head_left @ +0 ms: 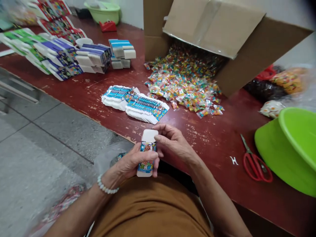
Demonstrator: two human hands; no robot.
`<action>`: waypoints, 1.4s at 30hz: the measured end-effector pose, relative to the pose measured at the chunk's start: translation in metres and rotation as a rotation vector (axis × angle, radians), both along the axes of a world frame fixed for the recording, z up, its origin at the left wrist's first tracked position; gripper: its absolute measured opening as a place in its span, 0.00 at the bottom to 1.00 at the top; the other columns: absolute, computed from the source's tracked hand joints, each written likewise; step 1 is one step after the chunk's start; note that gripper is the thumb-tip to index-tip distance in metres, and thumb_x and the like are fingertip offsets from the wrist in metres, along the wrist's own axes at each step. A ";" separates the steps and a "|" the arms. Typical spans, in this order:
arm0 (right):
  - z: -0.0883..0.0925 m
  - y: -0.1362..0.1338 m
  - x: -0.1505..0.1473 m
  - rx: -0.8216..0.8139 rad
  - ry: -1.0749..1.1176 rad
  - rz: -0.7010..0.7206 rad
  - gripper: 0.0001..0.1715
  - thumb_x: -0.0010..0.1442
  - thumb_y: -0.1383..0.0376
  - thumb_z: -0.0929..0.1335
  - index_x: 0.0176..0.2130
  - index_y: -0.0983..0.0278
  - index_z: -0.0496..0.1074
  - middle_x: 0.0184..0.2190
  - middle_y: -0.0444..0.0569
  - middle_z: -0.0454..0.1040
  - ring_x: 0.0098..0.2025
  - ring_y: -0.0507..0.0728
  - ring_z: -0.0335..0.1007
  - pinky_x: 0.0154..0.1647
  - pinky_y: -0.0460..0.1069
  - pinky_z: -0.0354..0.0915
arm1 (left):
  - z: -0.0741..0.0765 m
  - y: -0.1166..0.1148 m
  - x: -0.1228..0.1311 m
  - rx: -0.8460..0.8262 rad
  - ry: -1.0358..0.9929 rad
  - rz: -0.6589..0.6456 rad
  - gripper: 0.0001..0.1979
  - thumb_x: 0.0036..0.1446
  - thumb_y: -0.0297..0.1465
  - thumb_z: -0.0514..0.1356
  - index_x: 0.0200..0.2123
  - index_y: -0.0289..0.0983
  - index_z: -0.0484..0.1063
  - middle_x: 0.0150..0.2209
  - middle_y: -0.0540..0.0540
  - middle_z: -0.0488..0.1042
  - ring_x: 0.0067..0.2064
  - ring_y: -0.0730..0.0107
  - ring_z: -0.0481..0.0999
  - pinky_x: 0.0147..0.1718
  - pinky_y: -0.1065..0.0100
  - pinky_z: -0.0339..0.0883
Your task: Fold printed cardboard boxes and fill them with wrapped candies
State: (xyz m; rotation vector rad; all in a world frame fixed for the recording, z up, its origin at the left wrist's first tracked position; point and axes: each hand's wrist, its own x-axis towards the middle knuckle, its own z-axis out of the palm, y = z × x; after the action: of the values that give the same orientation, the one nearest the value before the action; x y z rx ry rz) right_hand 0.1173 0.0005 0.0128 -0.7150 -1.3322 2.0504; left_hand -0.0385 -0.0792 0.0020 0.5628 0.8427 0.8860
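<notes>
The left hand (132,161) wraps its fingers (145,157) around a small printed paper box (146,158), held upright just off the near edge of the counter (209,138). The box's white top flap (149,135) stands open. The right hand (172,143) sits beside it, with its curled fingers (160,140) pressed against the upper part of the box, pinching it near the flap. A beaded bracelet (106,185) circles the left wrist, and a brown shirt (148,210) fills the bottom of the frame.

Just beyond the hands, two rows of flat blue-and-white boxes (135,103) lie on the counter. Behind them, a heap of small wrapped candies (182,82) spills from a tipped cardboard carton (212,29). More stacked boxes (93,54) sit at upper left, near a pale green basin (102,11) and a red tape dispenser (108,26). At right, red scissors (255,168) lie beside a tilted bright green basin (288,148), with plastic bags (269,87) behind it.
</notes>
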 end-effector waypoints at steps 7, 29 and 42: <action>-0.010 -0.012 0.004 0.013 -0.068 -0.074 0.24 0.54 0.58 0.76 0.49 0.60 0.72 0.40 0.46 0.76 0.31 0.50 0.70 0.30 0.45 0.68 | 0.008 0.004 0.013 -0.034 0.178 0.265 0.21 0.39 0.40 0.76 0.31 0.34 0.74 0.22 0.46 0.77 0.21 0.66 0.76 0.19 0.66 0.74; 0.011 -0.039 0.003 0.183 0.093 -0.462 0.26 0.45 0.54 0.78 0.41 0.59 0.69 0.24 0.37 0.67 0.26 0.51 0.64 0.31 0.46 0.61 | 0.044 -0.022 0.024 0.426 0.415 0.472 0.35 0.46 0.36 0.73 0.54 0.42 0.62 0.39 0.46 0.82 0.42 0.59 0.82 0.38 0.65 0.76; 0.033 -0.042 0.027 0.171 0.081 -0.386 0.24 0.42 0.51 0.79 0.29 0.66 0.75 0.24 0.41 0.73 0.25 0.48 0.64 0.28 0.45 0.61 | 0.073 -0.023 0.028 0.561 0.577 0.303 0.14 0.53 0.41 0.69 0.36 0.38 0.75 0.32 0.48 0.80 0.33 0.69 0.76 0.33 0.73 0.68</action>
State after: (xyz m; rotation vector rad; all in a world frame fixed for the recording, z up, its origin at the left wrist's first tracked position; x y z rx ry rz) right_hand 0.1441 -0.0411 0.0462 -0.7386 -1.1994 1.6227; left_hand -0.0108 -0.1019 0.0750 1.2426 1.2256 1.2763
